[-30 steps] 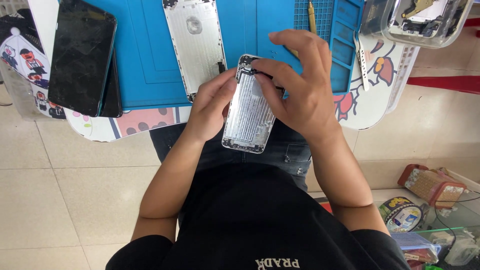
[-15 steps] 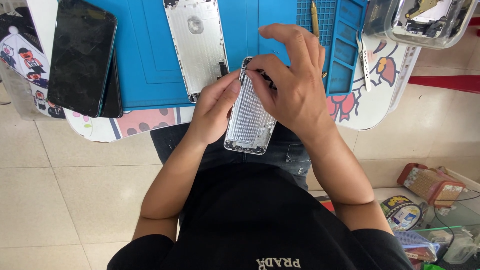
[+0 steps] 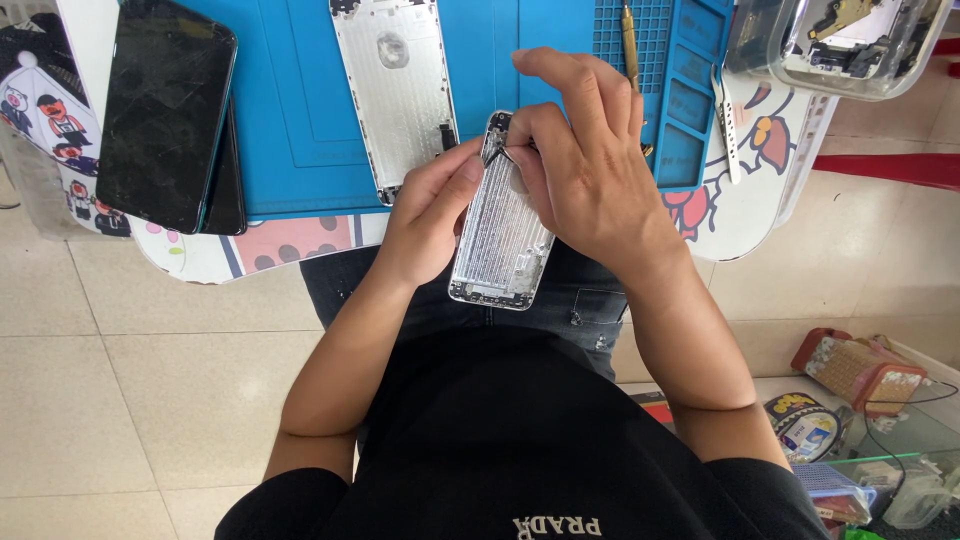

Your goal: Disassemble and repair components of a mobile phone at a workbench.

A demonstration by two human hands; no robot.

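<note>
Silver phone housing (image 3: 502,225) held inner side up over the person's lap, just off the table's near edge. Since half a second ago it sits a touch more upright, and the right hand (image 3: 585,170) has curled tighter over its top end. Fingertips pinch something small and dark there, possibly a cable or bracket; too small to tell. Left hand (image 3: 430,215) grips the housing's left edge, thumb pressing near that spot. Work stays at the top corner.

Behind: blue repair mat (image 3: 290,110) carrying a second silver housing (image 3: 395,90); dark phones (image 3: 165,115) stacked at its left. Floor of pale tile (image 3: 130,400).
</note>
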